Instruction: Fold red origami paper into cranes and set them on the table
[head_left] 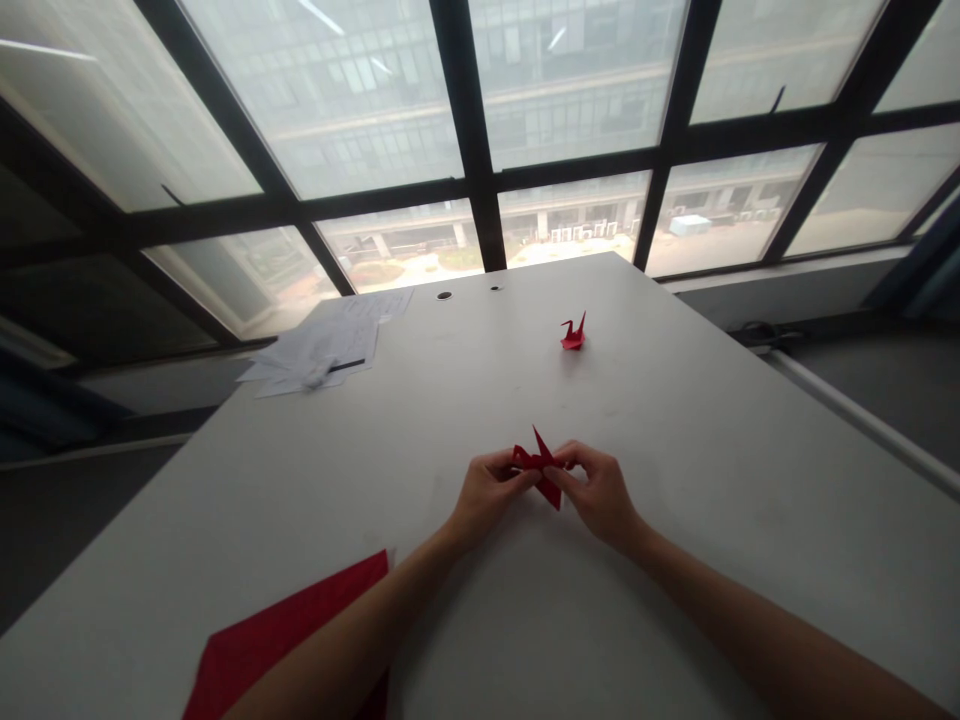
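Observation:
Between my two hands is a red origami crane point(551, 491), held just above the white table point(465, 390). My left hand point(489, 492) pinches its left side between thumb and fingers. On the other side, the thumb and fingers of my right hand point(596, 490) are closed on the folded paper. One pointed tip of the crane sticks up between the hands, and another part points down. The fingers hide some of the folds. Farther back on the table stands a second red paper crane point(574, 335), apart from both hands.
Red paper point(292, 620) lies at the front left, partly under my left forearm. White sheets point(322, 340) with a dark pen point(347, 365) and a crumpled clear item point(319, 375) lie at the back left. Two round holes pierce the far table edge, before large windows point(570, 80).

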